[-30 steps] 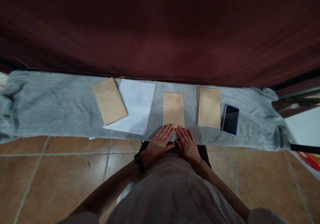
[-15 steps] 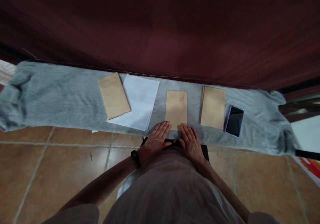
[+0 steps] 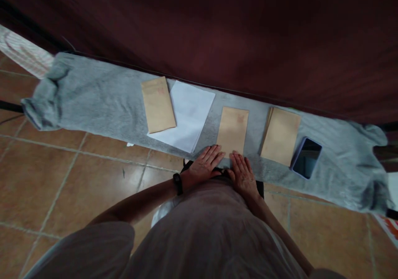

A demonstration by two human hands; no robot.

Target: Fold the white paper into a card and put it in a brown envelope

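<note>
A brown paper envelope (image 3: 233, 125) with a small reddish print near its top right corner lies flat in front of me. My left hand (image 3: 205, 162) rests flat at its lower left corner, fingertips on or just beside the paper. On the lower right corner lies my right hand (image 3: 243, 173), its fingers stretched out and flat. Neither hand grips anything. A stack of brown envelopes (image 3: 280, 137) sits to the right of the single one. Left of it are white paper sheets (image 3: 189, 113), partly covered by another brown envelope or small pile (image 3: 158, 105).
All of this lies on a narrow surface covered with grey cloth (image 3: 93, 100). A phone (image 3: 306, 158) in a purple case is right of the stack. Dark red fabric (image 3: 199, 34) rises along the far edge. Tiled floor (image 3: 102, 175) shows below the near edge.
My view has turned, so the surface now slopes down toward the right and its things appear shifted rightward. Both hands stay at the envelope's near edge, fingers flat.
</note>
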